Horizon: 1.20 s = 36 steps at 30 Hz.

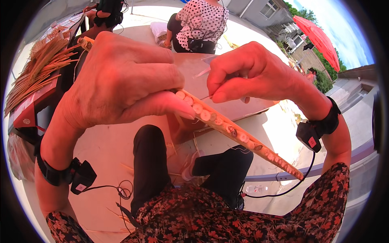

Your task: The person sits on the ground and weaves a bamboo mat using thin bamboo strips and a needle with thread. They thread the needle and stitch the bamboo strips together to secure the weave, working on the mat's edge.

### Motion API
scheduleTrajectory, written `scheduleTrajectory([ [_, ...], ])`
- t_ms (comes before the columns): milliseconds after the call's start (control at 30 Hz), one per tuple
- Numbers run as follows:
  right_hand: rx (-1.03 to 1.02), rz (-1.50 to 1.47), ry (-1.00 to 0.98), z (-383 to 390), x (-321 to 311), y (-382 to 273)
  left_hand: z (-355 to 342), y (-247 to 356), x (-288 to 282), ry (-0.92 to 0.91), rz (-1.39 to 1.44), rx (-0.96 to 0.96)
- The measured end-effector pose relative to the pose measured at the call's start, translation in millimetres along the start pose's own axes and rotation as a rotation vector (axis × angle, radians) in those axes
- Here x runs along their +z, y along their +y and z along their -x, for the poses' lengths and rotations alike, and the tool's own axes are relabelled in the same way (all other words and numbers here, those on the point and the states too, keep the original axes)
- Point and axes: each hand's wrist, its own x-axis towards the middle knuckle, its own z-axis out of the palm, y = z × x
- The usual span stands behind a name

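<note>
My left hand (121, 79) is closed around a flat woven row of cut reed stalks (239, 135), held edge-on, with the round stalk ends showing and the row running down to the right. My right hand (247, 73) pinches a thin strand or needle right at the top of the row, just beside my left thumb. What the pinched item is stays too small to tell. Both wrists wear black bands with small devices and cables. My knees in black trousers (150, 162) are below the hands.
A bundle of loose straw stalks (40, 69) lies at the left. A person in a dotted top (200, 24) sits ahead, back turned, and another person is at top left. A low pale table (227, 105) stands behind the hands. A red umbrella (320, 38) is at upper right.
</note>
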Motion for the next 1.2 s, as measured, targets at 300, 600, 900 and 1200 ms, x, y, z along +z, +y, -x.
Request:
scheduleTrajectory([
  [300,-0.16,-0.029,0.013,-15,-6,10,1,-7,1,0.102,0.036,0.018],
  [600,-0.148,-0.243,-0.073,-17,-9,10,-7,4,-14,0.048,0.044,0.023],
  [900,-0.168,-0.101,-0.145,-24,-18,-4,-16,2,-12,0.075,0.207,0.089],
  [1200,-0.202,0.011,-0.127,-24,-21,-3,-23,1,-17,-0.018,0.184,0.031],
])
